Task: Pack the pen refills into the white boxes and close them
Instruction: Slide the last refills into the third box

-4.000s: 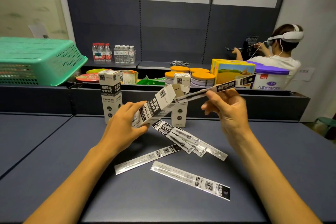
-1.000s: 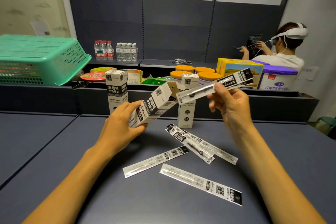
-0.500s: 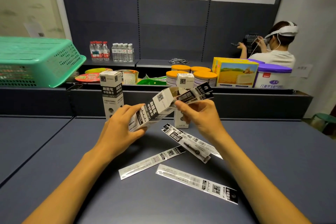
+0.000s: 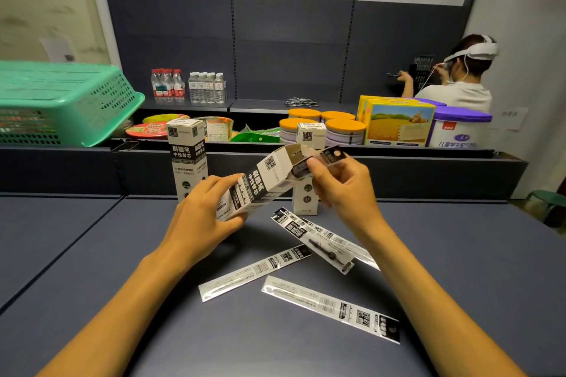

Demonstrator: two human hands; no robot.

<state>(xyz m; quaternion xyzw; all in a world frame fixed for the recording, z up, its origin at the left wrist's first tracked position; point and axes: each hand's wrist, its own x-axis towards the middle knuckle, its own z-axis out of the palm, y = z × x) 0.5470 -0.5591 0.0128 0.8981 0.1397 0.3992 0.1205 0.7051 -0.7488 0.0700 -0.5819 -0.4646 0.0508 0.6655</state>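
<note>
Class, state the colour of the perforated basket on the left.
Mint green basket, clearest in the head view.

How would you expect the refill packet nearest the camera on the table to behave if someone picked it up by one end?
The refill packet looks thin, long and flat, so it would probably feel light and droop somewhat. Its glossy clear wrapper may be slippery. Lying flat on the table, it seems unlikely to roll.

white box [image 4: 263, 184] with black print, green perforated basket [image 4: 70, 101], navy table [image 4: 122, 254]

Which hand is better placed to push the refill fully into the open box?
Right hand: it pinches the refill at the box mouth; left hand grips the tilted white box.
</note>
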